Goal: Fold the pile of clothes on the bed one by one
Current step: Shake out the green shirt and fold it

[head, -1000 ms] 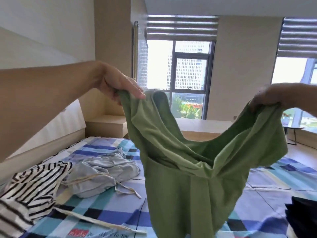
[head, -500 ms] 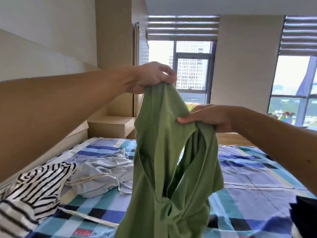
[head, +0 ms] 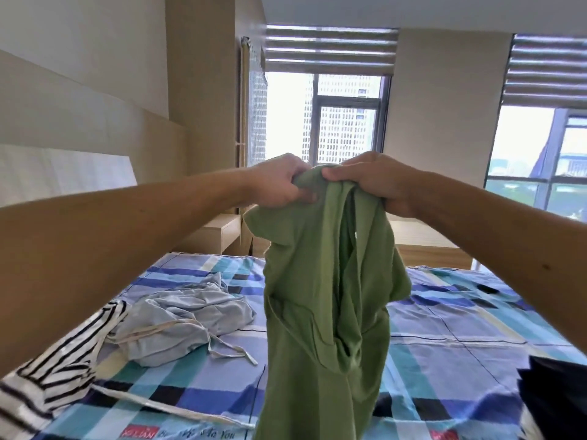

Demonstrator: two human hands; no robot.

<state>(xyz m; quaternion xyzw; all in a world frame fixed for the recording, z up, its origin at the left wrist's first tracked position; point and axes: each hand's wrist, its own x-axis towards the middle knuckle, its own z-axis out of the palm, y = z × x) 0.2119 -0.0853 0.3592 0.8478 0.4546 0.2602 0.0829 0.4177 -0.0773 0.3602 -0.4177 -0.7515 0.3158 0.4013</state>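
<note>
Room: bedroom with tall windows (head: 343, 122) under half-drawn blinds; a bed (head: 460, 328) with a blue checked sheet fills the lower view.
Green garment (head: 320, 296): held up in the air above the bed, near the middle of the view. It hangs in long loose folds, and its lower end runs out of frame.
Why held so: the two top ends appear to be gathered at one point, so the cloth doubles lengthwise under its own weight. This looks like the first fold of this piece, made in the air rather than on the sheet.
Left hand (head: 279, 182): fingers curled round the bunched top edge, gripping it from the left.
Right hand (head: 371, 182): thumb and curled fingers clasp the same top edge, just beside the left hand.
Waiting pile: a crumpled pale grey garment (head: 184, 319) with drawstrings and a striped garment (head: 57, 360) lie unfolded on the left of the bed. A dark garment (head: 556, 398) sits at the lower right edge, too cropped to tell whether it is folded.
</note>
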